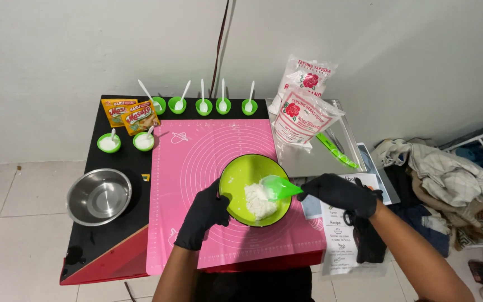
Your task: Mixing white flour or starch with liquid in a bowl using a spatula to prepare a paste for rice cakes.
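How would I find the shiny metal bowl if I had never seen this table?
Start at the big pink mat in the middle of the table. Look to its left, onto the black part, below the two little green cups of white powder. The metal bowl sits there alone: it is silver, empty and wide, while the other bowl, held by the left hand, is lime green.

Left hand (203,217) steadies green bowl (240,171); right hand (343,193) holds scoop (279,187).

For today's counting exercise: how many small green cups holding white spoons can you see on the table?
7. Five small green cups stand in a row along the table's far edge; two more sit below the orange packets, left of the pink mat.
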